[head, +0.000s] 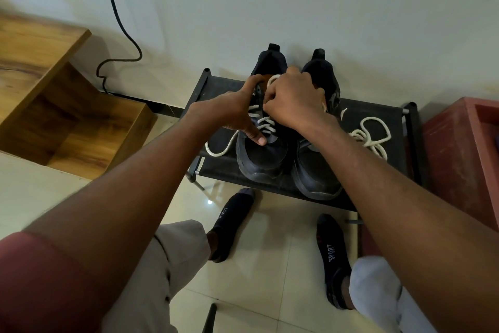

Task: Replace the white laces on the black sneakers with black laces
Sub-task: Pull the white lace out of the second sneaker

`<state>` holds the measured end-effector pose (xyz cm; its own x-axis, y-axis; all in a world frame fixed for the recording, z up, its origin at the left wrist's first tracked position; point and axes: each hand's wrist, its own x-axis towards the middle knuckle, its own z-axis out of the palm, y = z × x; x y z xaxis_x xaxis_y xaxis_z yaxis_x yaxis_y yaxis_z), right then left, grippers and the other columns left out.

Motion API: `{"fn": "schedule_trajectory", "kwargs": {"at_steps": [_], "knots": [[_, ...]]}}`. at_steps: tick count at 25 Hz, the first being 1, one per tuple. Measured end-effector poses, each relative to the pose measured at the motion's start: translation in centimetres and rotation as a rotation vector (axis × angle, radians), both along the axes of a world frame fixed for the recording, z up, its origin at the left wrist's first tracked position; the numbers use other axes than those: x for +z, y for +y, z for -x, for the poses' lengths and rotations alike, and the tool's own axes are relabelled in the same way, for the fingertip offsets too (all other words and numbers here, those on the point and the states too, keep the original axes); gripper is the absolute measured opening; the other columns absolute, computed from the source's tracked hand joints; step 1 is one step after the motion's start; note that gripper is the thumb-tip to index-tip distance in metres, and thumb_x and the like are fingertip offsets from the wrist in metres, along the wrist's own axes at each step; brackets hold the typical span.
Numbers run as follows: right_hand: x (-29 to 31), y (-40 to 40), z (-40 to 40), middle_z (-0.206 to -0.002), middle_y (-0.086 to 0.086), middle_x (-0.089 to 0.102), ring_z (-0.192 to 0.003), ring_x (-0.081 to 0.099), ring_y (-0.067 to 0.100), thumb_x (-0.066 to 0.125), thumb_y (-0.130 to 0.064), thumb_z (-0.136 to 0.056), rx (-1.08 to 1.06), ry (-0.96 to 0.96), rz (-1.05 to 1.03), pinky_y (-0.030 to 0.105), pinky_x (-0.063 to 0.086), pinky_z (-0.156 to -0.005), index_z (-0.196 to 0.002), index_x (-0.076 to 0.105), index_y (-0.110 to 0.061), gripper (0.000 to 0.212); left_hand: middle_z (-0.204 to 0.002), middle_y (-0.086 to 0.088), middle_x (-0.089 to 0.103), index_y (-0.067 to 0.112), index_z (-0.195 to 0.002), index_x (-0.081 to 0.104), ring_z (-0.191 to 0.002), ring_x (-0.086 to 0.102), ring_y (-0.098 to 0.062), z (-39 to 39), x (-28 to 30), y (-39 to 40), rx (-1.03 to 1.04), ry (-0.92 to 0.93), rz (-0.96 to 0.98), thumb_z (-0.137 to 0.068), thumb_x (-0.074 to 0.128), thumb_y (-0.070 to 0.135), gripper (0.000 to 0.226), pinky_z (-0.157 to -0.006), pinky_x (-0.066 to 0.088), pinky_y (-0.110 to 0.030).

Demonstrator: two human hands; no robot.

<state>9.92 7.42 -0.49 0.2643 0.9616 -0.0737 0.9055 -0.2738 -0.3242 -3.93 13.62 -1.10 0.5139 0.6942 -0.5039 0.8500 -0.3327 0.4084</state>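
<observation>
Two black sneakers stand side by side on a low black rack [378, 127] set against the wall, toes toward the person. The left sneaker [262, 154] is partly laced with a white lace [263, 120]; several crossings show over its tongue, and one loose end loops off the shoe's left side onto the rack. The right sneaker [316, 173] shows no lace in the part that is visible. A second white lace [371, 134] lies loose in a tangle on the rack, just right of the right sneaker.

The left hand [237, 114] braces the left sneaker: the thumb presses on the vamp below the lacing, and the fingers curl round the collar. The grip is grasping the shoe. The right hand [294, 100] is clenched over the upper eyelets, pinching the white lace, a loop of which rises above the knuckles.

Both feet, in black socks [333, 259], rest on the tiled floor [270, 278]. A black cable [118, 22] runs down the wall.
</observation>
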Motion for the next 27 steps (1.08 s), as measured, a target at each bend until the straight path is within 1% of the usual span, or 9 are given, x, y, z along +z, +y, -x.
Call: {"fn": "schedule_trajectory", "kwargs": {"at_steps": [3,6,8,10,13,15,19,23,27], "knots": [[-0.6,-0.9,0.4,-0.114,-0.003,0.050,-0.107,0.053,0.020,0.075,-0.025,-0.091,-0.148,0.079,-0.288,0.048,0.053,-0.086,-0.091,0.078,-0.020,0.006,-0.154,-0.019,0.048,0.055,-0.151,-0.005,-0.141,0.045,-0.046,0.3,0.1,-0.1,0.014,-0.012,0.011,-0.052,0.102,0.048,0.146,-0.112,0.041,-0.061],[4.1,1.2,-2.8,-0.099,0.004,0.063,-0.092,0.063,0.019,0.059,-0.019,-0.094,-0.374,0.456,-0.762,0.038,0.052,-0.082,-0.085,0.070,-0.016,0.015,-0.153,-0.022,0.048,0.055,-0.152,-0.006,-0.140,0.045,-0.048,0.7,0.0,0.0,0.019,-0.008,0.005,-0.050,0.102,0.050,0.149,-0.111,0.040,-0.066],[7.2,2.0,-6.2,-0.080,0.004,0.069,-0.077,0.066,0.018,0.050,-0.011,-0.094,-0.365,0.707,-1.017,0.046,0.056,-0.081,-0.078,0.066,-0.018,0.023,-0.152,-0.023,0.048,0.054,-0.153,-0.007,-0.140,0.045,-0.048,0.7,-0.2,0.1,0.010,-0.006,-0.006,-0.051,0.102,0.049,0.149,-0.111,0.040,-0.066],[7.1,0.6,-7.6,-0.070,-0.003,0.070,-0.066,0.068,0.016,0.053,-0.008,-0.097,-0.336,0.759,-0.884,0.047,0.062,-0.075,-0.082,0.069,-0.014,0.023,-0.153,-0.024,0.047,0.051,-0.155,-0.009,-0.140,0.045,-0.049,0.2,-0.2,0.1,-0.014,0.003,-0.010,-0.054,0.101,0.047,0.150,-0.112,0.040,-0.064],[3.3,-1.8,-7.0,-0.080,-0.006,0.073,-0.072,0.069,0.012,0.068,-0.019,-0.096,-0.174,0.387,-0.282,0.037,0.061,-0.077,-0.091,0.075,-0.025,0.010,-0.157,-0.021,0.040,0.047,-0.158,-0.006,-0.143,0.041,-0.046,0.1,0.0,0.7,-0.074,0.012,-0.036,-0.056,0.101,0.046,0.148,-0.113,0.040,-0.062],[2.0,-2.5,-6.1,-0.088,-0.008,0.070,-0.084,0.067,0.017,0.074,-0.030,-0.093,-0.028,0.197,-0.096,0.033,0.053,-0.077,-0.097,0.076,-0.030,0.005,-0.148,-0.011,0.035,0.049,-0.157,0.006,-0.139,0.036,-0.038,0.3,0.0,0.7,-0.141,0.015,-0.165,-0.053,0.099,0.054,0.140,-0.108,0.043,-0.057],[2.0,-3.0,-4.7,-0.096,0.003,0.072,-0.089,0.066,0.030,0.075,-0.032,-0.093,-0.016,-0.015,-0.075,0.037,0.053,-0.075,-0.095,0.078,-0.025,0.008,-0.117,0.000,0.035,0.036,-0.141,0.054,-0.116,0.040,-0.025,0.1,1.1,0.0,-0.232,-0.070,-0.383,-0.066,0.090,0.059,0.087,-0.088,0.038,-0.037],[3.1,-4.2,-4.6,-0.113,0.007,0.063,-0.100,0.060,0.031,0.075,-0.022,-0.088,0.083,-0.148,0.069,0.046,0.052,-0.087,-0.100,0.074,-0.021,0.012,-0.128,-0.004,0.064,0.024,-0.134,0.069,-0.118,0.058,-0.025,0.0,1.3,-1.1,-0.180,-0.158,-0.257,-0.081,0.084,0.048,0.060,-0.087,0.037,-0.032],[2.8,-6.0,-3.6,-0.150,0.004,0.039,-0.144,0.035,0.027,0.079,-0.042,-0.085,0.244,-0.184,0.017,0.058,0.028,-0.114,-0.144,0.052,-0.029,0.066,-0.091,0.009,0.066,0.016,-0.117,0.076,-0.078,0.056,-0.010,-0.6,0.8,-1.0,-0.185,-0.140,-0.229,-0.086,0.082,0.040,0.039,-0.066,0.037,-0.024]]}}
